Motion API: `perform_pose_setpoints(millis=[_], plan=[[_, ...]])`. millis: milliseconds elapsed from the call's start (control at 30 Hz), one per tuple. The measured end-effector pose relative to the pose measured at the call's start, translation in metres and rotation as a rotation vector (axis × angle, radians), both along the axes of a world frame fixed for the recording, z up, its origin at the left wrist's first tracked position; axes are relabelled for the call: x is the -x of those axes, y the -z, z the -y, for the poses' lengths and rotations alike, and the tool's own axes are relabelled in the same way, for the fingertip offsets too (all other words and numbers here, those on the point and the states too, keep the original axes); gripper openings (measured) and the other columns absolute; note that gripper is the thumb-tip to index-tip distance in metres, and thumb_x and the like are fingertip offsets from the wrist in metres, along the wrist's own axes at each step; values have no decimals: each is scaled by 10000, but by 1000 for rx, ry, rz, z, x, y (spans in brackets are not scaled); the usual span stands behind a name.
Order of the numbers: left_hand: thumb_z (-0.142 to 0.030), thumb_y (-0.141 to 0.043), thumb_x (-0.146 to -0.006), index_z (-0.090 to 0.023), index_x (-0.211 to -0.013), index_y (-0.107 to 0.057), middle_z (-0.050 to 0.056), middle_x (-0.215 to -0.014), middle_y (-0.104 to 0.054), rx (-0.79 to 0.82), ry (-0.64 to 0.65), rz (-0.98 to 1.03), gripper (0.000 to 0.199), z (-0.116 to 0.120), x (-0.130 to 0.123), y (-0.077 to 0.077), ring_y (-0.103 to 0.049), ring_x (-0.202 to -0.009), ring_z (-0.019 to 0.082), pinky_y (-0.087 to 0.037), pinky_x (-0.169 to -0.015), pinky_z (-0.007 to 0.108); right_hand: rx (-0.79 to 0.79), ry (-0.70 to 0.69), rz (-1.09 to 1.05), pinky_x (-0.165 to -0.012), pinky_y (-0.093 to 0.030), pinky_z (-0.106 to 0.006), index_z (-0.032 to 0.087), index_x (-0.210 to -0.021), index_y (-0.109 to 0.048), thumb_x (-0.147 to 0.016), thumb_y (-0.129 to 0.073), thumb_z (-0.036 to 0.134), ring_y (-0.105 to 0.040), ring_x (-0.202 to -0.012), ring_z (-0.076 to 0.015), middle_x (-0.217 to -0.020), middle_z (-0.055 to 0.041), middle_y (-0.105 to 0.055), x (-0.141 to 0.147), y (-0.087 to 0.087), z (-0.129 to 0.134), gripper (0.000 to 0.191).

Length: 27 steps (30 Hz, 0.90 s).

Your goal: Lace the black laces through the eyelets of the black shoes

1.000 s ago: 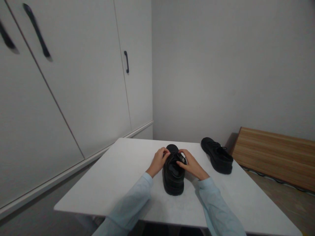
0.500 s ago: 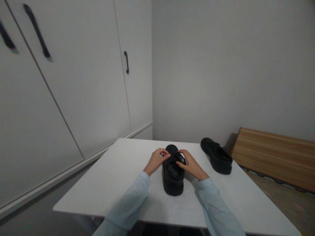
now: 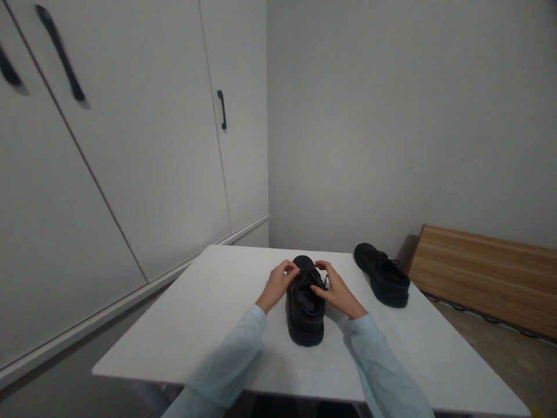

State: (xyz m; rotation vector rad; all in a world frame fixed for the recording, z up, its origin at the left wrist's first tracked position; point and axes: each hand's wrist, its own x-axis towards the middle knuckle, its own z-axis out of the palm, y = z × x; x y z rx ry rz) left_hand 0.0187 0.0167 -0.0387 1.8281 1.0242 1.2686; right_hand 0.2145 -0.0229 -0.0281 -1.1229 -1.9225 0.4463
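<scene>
A black lace-up shoe (image 3: 306,328) rests upright on the white table, its toe pointing away from me. My left hand (image 3: 279,283) is at the shoe's left side, with thumb and forefinger pinched together by the shoelace (image 3: 310,277); the bit of lace between the fingertips is too small to see clearly. On the other side, my right hand (image 3: 337,293) has its thumb and fingers apart. Its thumb reaches over the shoe opening near the lacing, and its forefinger is curved above the right side.
Another black shoe (image 3: 383,277) stands near the table's far right edge, also laced. Beyond the white table (image 3: 209,313) are a wood-grain board (image 3: 483,273) at the right, white cupboards (image 3: 174,145) at the left and a bare wall.
My right forefinger has lifted a little off the shoe, and the gap between its fingers and thumb is wider. The left hand's fingertips have shifted slightly upward and left. The shoe stays put.
</scene>
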Motion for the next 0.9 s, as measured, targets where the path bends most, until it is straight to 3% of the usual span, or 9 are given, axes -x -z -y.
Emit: perform_pose_setpoints(millis=[333, 600, 733, 900], plan=[[-368, -631, -750, -158, -817, -559, 21, -789, -612, 82, 114, 136, 232, 2, -2, -6, -583, -754, 144, -437, -700, 257, -27, -45, -9, -951, -403, -423, 207, -1031, -516, -730, -608, 232, -522, -1090, -241, -1110, -77, -569, 1, -5, 2, 316], [-274, -730, -650, -187, -905, -495, 23, -839, -630, 248, 233, 336, 358, 5, 0, -7, -619, -867, 160, -455, -765, 270, 30, -84, -51, -987, -384, -419, 221, -1104, -509, -754, -601, 234, -492, -1169, -239, -1200, -87, -550, 3, -7, 5, 362], [-259, -719, -665, -188, -869, -480, 20, -842, -626, 219, 242, 369, 322, 5, 0, -8, -618, -859, 151, -456, -799, 287, 15, -51, -20, -1019, -351, -456, 211, -1191, -482, -749, -611, 239, -484, -1178, -256, -1231, -100, -542, 2, -4, 2, 462], [-284, -698, -694, -181, -837, -476, 18, -856, -605, 182, 228, 379, 283, 4, -1, -7, -622, -819, 137, -470, -802, 296, -45, -81, -13, -994, -381, -435, 205, -1107, -539, -767, -601, 252, -520, -1114, -247, -1148, -94, -576, 3, -7, 3, 349]])
